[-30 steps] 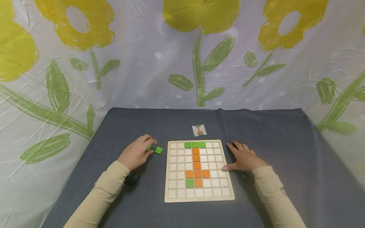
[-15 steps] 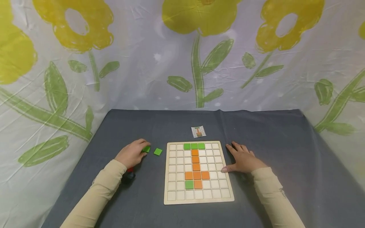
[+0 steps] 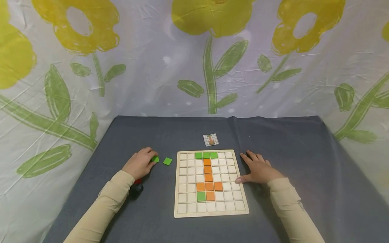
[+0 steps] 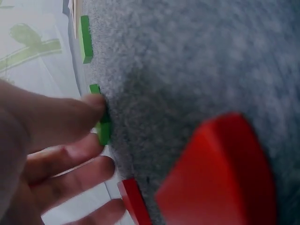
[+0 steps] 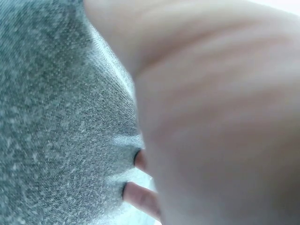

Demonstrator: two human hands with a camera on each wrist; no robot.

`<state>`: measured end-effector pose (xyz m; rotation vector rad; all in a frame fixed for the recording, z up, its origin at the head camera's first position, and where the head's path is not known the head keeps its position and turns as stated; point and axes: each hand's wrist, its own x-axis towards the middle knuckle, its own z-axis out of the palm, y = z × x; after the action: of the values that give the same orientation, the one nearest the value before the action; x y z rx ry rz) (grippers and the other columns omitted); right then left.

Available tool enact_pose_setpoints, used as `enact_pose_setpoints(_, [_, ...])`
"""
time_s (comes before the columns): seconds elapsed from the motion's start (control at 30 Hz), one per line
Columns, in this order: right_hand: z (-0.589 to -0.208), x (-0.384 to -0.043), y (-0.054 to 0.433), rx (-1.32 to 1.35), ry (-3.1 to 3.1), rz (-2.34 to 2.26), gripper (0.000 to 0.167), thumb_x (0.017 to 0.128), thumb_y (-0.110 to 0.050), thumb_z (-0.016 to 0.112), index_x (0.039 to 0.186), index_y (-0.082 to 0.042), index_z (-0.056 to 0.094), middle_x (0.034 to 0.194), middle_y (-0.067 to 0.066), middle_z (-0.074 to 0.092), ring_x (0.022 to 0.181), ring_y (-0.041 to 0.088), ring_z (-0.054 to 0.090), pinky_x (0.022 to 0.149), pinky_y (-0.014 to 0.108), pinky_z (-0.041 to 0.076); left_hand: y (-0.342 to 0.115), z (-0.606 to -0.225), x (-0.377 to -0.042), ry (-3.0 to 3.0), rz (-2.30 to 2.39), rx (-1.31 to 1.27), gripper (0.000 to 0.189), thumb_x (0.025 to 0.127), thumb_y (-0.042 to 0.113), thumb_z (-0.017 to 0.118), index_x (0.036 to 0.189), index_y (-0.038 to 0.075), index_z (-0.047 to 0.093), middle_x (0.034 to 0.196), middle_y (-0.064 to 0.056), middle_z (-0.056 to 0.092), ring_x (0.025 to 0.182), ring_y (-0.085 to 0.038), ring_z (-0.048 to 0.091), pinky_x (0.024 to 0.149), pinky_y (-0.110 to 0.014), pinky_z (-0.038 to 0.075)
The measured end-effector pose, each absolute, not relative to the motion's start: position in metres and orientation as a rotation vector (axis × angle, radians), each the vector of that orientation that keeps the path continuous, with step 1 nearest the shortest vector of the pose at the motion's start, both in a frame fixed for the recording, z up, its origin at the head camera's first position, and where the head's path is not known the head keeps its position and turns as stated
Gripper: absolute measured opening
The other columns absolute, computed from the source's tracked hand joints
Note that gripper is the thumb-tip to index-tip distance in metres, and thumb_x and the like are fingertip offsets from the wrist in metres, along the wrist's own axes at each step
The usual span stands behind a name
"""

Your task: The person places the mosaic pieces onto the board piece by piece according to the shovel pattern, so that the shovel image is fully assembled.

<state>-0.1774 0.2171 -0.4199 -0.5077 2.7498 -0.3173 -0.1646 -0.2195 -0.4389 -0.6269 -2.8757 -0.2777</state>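
Left of the board, my left hand [image 3: 138, 163] pinches a green square tile [image 3: 155, 159] at the tabletop. In the left wrist view, the thumb and index finger meet the edges of this tile [image 4: 104, 133], and the other fingers are spread. A second green tile [image 3: 167, 161] lies between that hand and the board. My right hand [image 3: 258, 168] rests at the right side of the wooden grid board [image 3: 245, 202], fingers extended, thumb over its edge. On the board, orange tiles [image 3: 208, 186] form a column with a crossbar; three green tiles [image 3: 206, 155] top it, and another green tile [image 3: 201, 196] sits lower left.
Behind the board lies a small pattern card [image 3: 211, 139] showing a coloured grid. Red pieces [image 4: 201, 183] lie on the dark cloth [image 3: 152, 216] beneath the left wrist. A flower-printed curtain [image 3: 146, 67] stands behind the table.
My left hand has shifted slightly left, its fingertips moving from beyond the nearer green tile back onto it. The right hand stays at the board's edge, and the board's tiles are unchanged.
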Motion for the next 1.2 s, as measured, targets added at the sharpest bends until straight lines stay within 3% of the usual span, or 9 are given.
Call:
enact_pose_setpoints(0.23, [-0.421, -0.178, 0.217, -0.51, 2.752, -0.317, 0.112, 0.069, -0.07, 0.068, 0.151, -0.006, 0.025, 0.155, 0.026, 0.018, 0.138, 0.049, 0.021, 0.101, 0.07, 0.024, -0.217, -0.437, -0.166, -2.848, -0.399, -0.603, 0.03, 0.087, 0.013, 0.07, 0.112, -0.003, 0.064, 0.101, -0.013, 0.058, 0.09, -0.025, 0.057, 0.078, -0.039, 0.05])
enact_pose_setpoints(0.73, [-0.423, -0.179, 0.219, -0.507, 2.758, -0.309, 0.112, 0.069, -0.071, 0.067, 0.152, -0.008, 0.025, 0.155, 0.025, 0.018, 0.138, 0.048, 0.021, 0.101, 0.07, 0.024, -0.178, -0.424, -0.153, -2.777, -0.483, -0.678, 0.037, 0.087, 0.015, 0.071, 0.12, 0.001, 0.061, 0.107, -0.01, 0.057, 0.093, -0.02, 0.058, 0.078, -0.035, 0.051])
enact_pose_setpoints(1.2, [-0.424, -0.18, 0.219, -0.49, 2.75, -0.31, 0.114, 0.068, -0.074, 0.066, 0.152, -0.009, 0.024, 0.155, 0.024, 0.018, 0.139, 0.048, 0.02, 0.103, 0.07, 0.023, -0.12, -0.407, -0.134, -2.683, -0.508, -0.97, 0.032, 0.084, 0.017, 0.075, 0.111, 0.008, 0.061, 0.107, -0.004, 0.06, 0.095, -0.014, 0.058, 0.083, -0.029, 0.052])
